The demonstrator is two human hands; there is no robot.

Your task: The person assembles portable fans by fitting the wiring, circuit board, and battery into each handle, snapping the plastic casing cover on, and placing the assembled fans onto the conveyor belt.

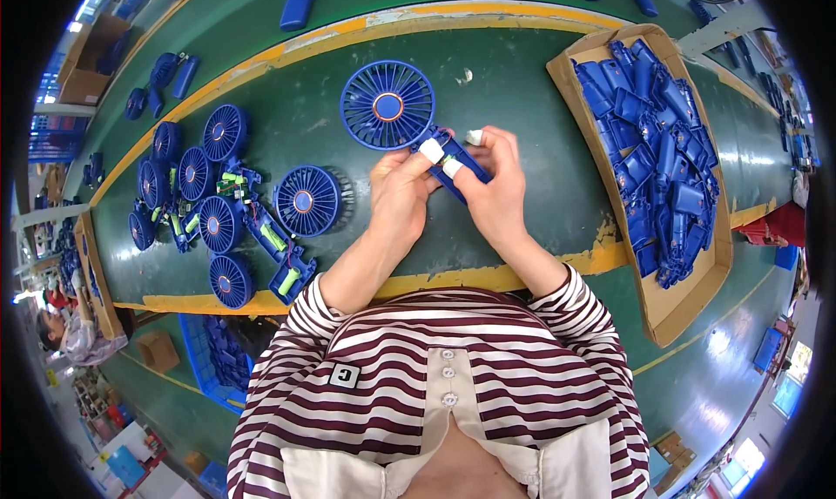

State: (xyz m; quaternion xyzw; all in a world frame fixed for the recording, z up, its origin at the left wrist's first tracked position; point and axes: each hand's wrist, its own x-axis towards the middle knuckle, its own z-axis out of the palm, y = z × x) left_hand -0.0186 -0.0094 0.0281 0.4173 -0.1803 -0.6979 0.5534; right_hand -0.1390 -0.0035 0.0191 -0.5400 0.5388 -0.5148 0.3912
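A blue handheld fan with a round slatted cage lies over the green bench in front of me, its handle pointing down and right. Thin wires and part of a green battery show in the opened handle. My left hand grips the handle just below the cage, fingers closed, with white tape on a fingertip. Around the lower handle, my right hand has its fingers curled, thumb pressed on the inside near the battery. White tape covers a fingertip of that hand too. Both palms are hidden from view.
Several part-assembled blue fans with green batteries crowd the bench at left. At right, a cardboard box holds many blue handle shells. A yellow-edged bench separates me from these. A blue crate stands low at left; another person sits beyond.
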